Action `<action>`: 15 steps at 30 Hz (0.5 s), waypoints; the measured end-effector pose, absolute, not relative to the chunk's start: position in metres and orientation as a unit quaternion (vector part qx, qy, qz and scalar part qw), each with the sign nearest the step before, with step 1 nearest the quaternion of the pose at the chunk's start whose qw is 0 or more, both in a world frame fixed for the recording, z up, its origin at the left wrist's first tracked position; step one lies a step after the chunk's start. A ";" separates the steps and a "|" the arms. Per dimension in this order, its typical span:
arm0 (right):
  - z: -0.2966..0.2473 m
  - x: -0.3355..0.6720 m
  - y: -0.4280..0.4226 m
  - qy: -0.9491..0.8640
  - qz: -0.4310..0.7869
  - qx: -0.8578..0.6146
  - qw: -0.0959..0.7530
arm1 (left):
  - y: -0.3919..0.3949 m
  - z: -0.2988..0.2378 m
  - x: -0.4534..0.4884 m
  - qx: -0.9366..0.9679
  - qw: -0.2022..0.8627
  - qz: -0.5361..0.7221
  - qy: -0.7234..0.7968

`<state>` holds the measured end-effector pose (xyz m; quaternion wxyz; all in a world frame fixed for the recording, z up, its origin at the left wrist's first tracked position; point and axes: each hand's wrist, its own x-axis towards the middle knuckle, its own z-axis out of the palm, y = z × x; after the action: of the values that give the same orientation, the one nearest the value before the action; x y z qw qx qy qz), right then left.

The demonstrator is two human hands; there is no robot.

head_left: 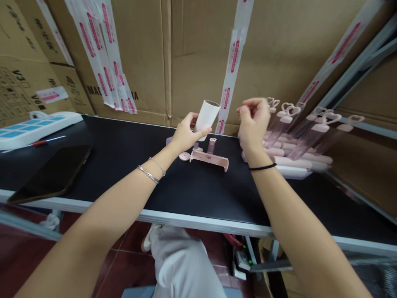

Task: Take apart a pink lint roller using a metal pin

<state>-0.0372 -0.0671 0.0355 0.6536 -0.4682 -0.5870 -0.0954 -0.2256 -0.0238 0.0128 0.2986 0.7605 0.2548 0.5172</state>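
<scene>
My left hand [185, 134] is closed round a white paper roll [207, 114], held tilted above the black table [124, 165]. My right hand [252, 124] is raised to the right of the roll, fingers curled in a pinch; what it pinches is too small to make out. Below the roll lie a pink plastic handle piece [210, 159], a small pink round cap [185, 156] and a small clear pink part [211, 145]. Behind my right hand lies a pile of pink rollers with clear covers and heart-shaped handles [297, 132].
A dark phone or tablet [52, 174] lies at the table's left front. A white and blue tray [34, 126] sits at the far left. Taped cardboard boxes [186, 54] wall in the back. A metal shelf frame [356, 70] stands at the right.
</scene>
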 end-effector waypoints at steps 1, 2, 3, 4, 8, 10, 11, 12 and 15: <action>0.029 -0.036 -0.065 -0.604 -0.063 -0.485 0.629 | -0.021 0.011 -0.225 0.751 0.311 0.521 0.258; 0.023 -0.037 -0.064 -0.631 -0.023 -0.501 0.592 | -0.019 0.009 -0.225 0.743 0.325 0.524 0.259; 0.017 -0.040 -0.064 -0.664 0.013 -0.513 0.543 | -0.017 0.009 -0.224 0.735 0.339 0.528 0.257; 0.012 -0.045 -0.063 -0.700 0.034 -0.521 0.487 | -0.015 0.008 -0.224 0.728 0.350 0.533 0.253; 0.003 -0.069 -0.055 -0.794 -0.060 -0.550 0.250 | -0.012 0.010 -0.225 0.700 0.367 0.569 0.230; 0.006 -0.078 -0.043 -0.799 -0.118 -0.572 0.144 | -0.010 0.011 -0.227 0.688 0.368 0.583 0.228; 0.008 -0.081 -0.037 -0.797 -0.133 -0.580 0.103 | -0.009 0.011 -0.228 0.684 0.371 0.585 0.229; 0.010 -0.083 -0.030 -0.796 -0.141 -0.585 0.070 | -0.008 0.010 -0.229 0.681 0.374 0.585 0.233; 0.009 -0.085 -0.014 -0.802 -0.135 -0.582 0.018 | -0.004 0.007 -0.231 0.668 0.389 0.584 0.245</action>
<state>-0.0854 -0.0144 0.0091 0.0184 -0.5819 -0.8018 -0.1349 -0.2306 -0.0037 0.0067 0.3895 0.6685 0.2453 0.5842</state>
